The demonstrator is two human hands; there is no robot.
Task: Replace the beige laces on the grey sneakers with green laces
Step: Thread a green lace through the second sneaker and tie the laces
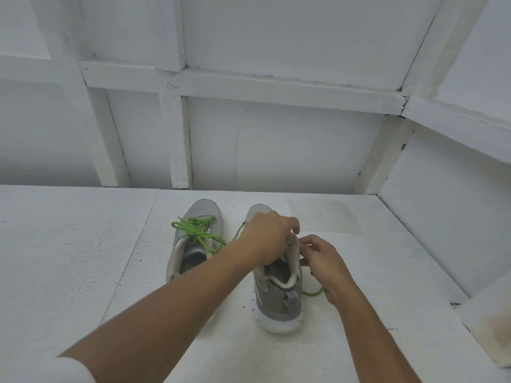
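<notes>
In the head view, two grey sneakers are sitting side by side on a white table (pixel 83 244), toes pointing away from the person. The left sneaker (pixel 177 258) is already wearing its green bow (pixel 197 230), tied over the tongue, with loops spilling to both sides.

Both hands are working on the right sneaker (pixel 279 302), which is standing upright with its heel toward the camera. The left hand (pixel 268 239) is reaching across from the left and covering the lacing area, with its fingers curling down over the tongue. A strand of the green lace (pixel 312 293) is running up under this hand from the left, and the hand appears to be pinching it, though the fingertips are hiding behind the knuckles.

The right hand (pixel 323 261) is hovering just beside the shoe's right collar, thumb and forefinger closing together on the same lace. The slack is looping out below the wrist and lying on the table.

A white panelled wall (pixel 276 147) is rising behind the table.
</notes>
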